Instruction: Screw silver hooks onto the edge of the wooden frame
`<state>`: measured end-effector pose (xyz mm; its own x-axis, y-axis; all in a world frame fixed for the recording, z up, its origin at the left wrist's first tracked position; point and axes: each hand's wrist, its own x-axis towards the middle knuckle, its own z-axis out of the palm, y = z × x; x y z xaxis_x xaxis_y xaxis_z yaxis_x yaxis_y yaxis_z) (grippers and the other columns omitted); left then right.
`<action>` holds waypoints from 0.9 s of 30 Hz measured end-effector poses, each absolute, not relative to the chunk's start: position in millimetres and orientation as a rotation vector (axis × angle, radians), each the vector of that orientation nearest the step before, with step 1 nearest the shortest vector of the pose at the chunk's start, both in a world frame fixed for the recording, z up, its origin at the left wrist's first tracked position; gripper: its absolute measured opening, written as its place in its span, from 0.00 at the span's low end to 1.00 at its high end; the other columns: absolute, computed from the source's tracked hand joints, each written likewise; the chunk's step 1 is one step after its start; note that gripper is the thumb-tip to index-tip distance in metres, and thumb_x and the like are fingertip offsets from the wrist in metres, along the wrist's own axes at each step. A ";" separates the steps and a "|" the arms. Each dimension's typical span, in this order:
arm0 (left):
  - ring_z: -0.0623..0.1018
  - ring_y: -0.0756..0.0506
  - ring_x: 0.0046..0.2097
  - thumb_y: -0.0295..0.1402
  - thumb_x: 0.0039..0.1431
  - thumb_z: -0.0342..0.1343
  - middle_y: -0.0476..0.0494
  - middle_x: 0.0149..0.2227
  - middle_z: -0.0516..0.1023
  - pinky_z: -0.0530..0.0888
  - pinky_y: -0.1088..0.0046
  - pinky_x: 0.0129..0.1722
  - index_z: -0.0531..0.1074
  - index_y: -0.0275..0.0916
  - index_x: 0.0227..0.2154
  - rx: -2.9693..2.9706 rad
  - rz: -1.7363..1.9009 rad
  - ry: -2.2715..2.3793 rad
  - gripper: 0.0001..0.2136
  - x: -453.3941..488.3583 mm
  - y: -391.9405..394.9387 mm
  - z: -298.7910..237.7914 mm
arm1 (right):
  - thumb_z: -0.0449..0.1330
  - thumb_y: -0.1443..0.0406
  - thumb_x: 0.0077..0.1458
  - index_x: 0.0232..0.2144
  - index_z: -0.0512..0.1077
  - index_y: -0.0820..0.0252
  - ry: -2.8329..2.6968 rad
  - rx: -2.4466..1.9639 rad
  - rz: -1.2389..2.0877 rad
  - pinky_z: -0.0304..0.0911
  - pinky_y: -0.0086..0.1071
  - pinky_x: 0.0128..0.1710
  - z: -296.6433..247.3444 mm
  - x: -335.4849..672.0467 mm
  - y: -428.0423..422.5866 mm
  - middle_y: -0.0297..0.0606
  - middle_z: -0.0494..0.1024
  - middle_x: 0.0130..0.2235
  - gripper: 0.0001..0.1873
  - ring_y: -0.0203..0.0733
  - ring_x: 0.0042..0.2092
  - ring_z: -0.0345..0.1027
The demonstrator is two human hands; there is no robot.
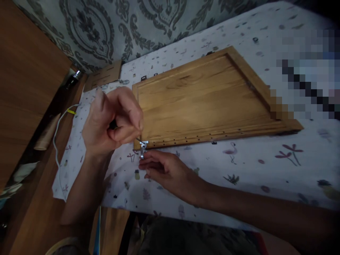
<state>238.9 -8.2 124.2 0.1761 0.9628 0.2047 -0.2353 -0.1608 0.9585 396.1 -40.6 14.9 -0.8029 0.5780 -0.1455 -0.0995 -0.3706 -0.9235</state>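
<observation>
A wooden cabinet door panel (191, 102) lies on the patterned tablecloth. At its near left corner sits a small shiny metal hinge (143, 146). My left hand (113, 118) is closed above that corner, pinching a thin screwdriver (139, 140) whose shaft reaches down to the hinge. Most of the screwdriver is hidden inside the fist. From the near side, my right hand (170, 171) has its curled fingers against the free end of the hinge. A row of small dark holes or marks runs along the panel's near edge.
A cardboard piece (103, 75) lies at the back left, near the patterned wall (127, 24). A white cable (55, 136) hangs over the table's left side. Small metal pieces (143, 78) rest behind the panel. Part of the right side is pixelated.
</observation>
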 end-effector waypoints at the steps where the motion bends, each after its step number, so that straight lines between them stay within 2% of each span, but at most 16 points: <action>1: 0.44 0.59 0.08 0.52 0.74 0.36 0.60 0.10 0.39 0.52 0.82 0.08 0.69 0.37 0.16 1.315 1.346 0.796 0.36 240.6 -7.8 121.5 | 0.58 0.75 0.51 0.41 0.71 0.59 -1.452 -0.647 2.204 0.75 0.40 0.53 15.1 396.1 -40.5 0.41 0.80 0.44 0.14 0.41 0.49 0.78; 4: 0.50 0.56 0.11 0.45 0.72 0.51 0.59 0.12 0.49 0.53 0.81 0.11 0.75 0.38 0.26 1.344 1.534 0.874 0.21 249.8 -8.3 114.2 | 0.59 0.76 0.51 0.41 0.72 0.60 -1.437 -0.669 2.197 0.75 0.39 0.51 13.5 394.9 -41.3 0.41 0.80 0.44 0.14 0.41 0.48 0.78; 7: 0.53 0.55 0.15 0.43 0.70 0.55 0.56 0.15 0.55 0.52 0.79 0.13 0.75 0.39 0.28 1.227 1.654 1.056 0.16 260.9 -11.4 111.7 | 0.59 0.76 0.51 0.41 0.72 0.60 -1.432 -0.670 2.186 0.76 0.38 0.49 11.8 394.3 -42.1 0.40 0.81 0.42 0.14 0.41 0.47 0.79; 13: 0.41 0.57 0.14 0.45 0.73 0.48 0.60 0.13 0.42 0.46 0.81 0.12 0.72 0.38 0.26 1.232 1.584 1.039 0.22 263.8 -15.5 114.5 | 0.59 0.75 0.51 0.41 0.71 0.60 -1.433 -0.668 2.194 0.75 0.39 0.51 13.2 396.0 -41.2 0.40 0.80 0.42 0.14 0.41 0.48 0.79; 20: 0.38 0.57 0.12 0.46 0.75 0.40 0.62 0.14 0.39 0.47 0.83 0.10 0.72 0.39 0.28 1.312 1.387 0.906 0.24 248.8 -12.3 116.1 | 0.59 0.74 0.52 0.41 0.72 0.60 -1.443 -0.648 2.195 0.75 0.40 0.53 13.6 397.0 -40.9 0.41 0.81 0.44 0.13 0.41 0.49 0.79; 27: 0.40 0.58 0.12 0.45 0.71 0.53 0.62 0.14 0.39 0.48 0.82 0.10 0.74 0.38 0.28 1.406 1.391 0.772 0.18 246.6 -13.2 107.2 | 0.60 0.74 0.54 0.42 0.72 0.60 -1.512 -0.675 2.127 0.75 0.40 0.53 15.7 397.7 -40.7 0.42 0.81 0.44 0.12 0.41 0.49 0.79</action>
